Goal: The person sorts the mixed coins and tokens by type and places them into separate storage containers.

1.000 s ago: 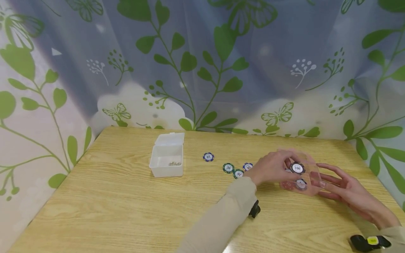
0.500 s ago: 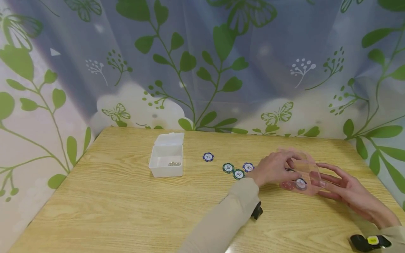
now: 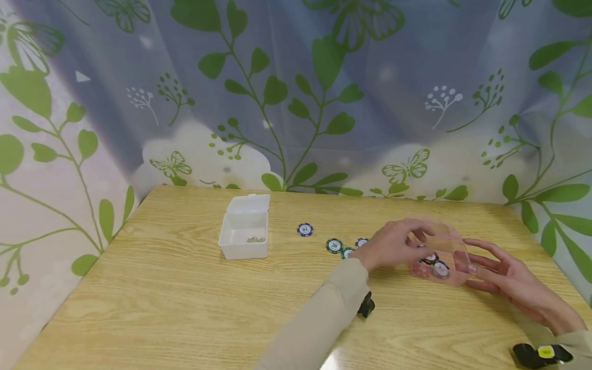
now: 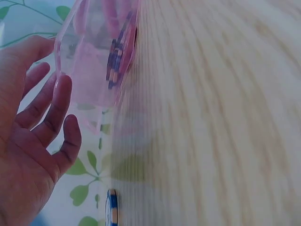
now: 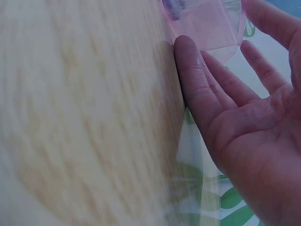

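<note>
In the head view, a clear pink box [image 3: 446, 241] stands on the table between both hands, with several poker chips [image 3: 441, 270] lying inside it. My left hand [image 3: 393, 244] is at the box's left rim, its fingers loosely bent and holding nothing. The left wrist view shows its fingertips [image 4: 63, 87] right at the rim of the box, and a stack of chips [image 4: 115, 61] seen through the pink wall. At the right side of the box, my right hand [image 3: 513, 277] touches the wall with extended, spread fingers. The right wrist view shows its fingertips [image 5: 188, 47] beside the box.
Left of the left hand lie green-edged chips [image 3: 334, 246] and a blue chip [image 3: 362, 242], partly hidden by the hand. Another blue chip [image 3: 305, 229] lies farther left. A white box [image 3: 243, 251] with its lid raised holds small shiny pieces [image 3: 256, 239]. A patterned curtain [image 3: 296, 103] hangs behind.
My left hand has lowered a black-edged 100 chip into the pink box and let it go, then drawn back left toward the rim. My right hand has stayed at the box.
</note>
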Action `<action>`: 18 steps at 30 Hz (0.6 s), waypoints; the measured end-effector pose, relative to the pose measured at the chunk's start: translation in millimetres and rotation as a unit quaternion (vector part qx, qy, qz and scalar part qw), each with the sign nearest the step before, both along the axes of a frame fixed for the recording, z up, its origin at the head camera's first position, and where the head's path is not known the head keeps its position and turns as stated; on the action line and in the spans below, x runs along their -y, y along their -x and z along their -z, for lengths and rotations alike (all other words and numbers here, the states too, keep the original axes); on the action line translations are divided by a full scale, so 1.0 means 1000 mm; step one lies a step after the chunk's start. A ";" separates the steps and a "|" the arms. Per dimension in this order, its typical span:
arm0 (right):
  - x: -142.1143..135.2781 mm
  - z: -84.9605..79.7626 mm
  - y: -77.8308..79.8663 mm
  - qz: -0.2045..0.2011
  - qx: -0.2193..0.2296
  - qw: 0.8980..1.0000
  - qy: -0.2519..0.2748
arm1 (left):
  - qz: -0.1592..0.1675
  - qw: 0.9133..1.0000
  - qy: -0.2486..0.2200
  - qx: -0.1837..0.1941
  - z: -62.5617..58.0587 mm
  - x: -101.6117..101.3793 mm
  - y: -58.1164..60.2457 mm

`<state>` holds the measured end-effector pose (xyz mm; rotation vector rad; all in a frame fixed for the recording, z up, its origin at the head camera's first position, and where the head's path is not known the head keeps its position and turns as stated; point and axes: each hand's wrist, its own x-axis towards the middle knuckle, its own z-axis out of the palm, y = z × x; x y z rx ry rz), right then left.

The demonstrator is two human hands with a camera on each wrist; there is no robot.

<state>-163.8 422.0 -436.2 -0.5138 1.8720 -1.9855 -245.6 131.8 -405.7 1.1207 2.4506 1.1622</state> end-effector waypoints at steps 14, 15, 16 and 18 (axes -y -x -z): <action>0.000 0.001 -0.001 -0.001 0.003 1.000 0.004 | 0.009 1.000 -0.025 -0.006 0.004 0.023 0.006; 0.000 0.000 -0.001 -0.001 0.004 1.000 0.003 | 0.008 1.000 -0.023 -0.006 0.004 0.025 0.006; 0.000 0.000 -0.001 -0.001 0.005 1.000 0.003 | 0.007 1.000 -0.023 -0.005 0.004 0.027 0.006; 0.000 0.000 0.000 0.000 0.006 1.000 0.002 | 0.003 1.000 -0.017 -0.007 0.003 0.031 0.007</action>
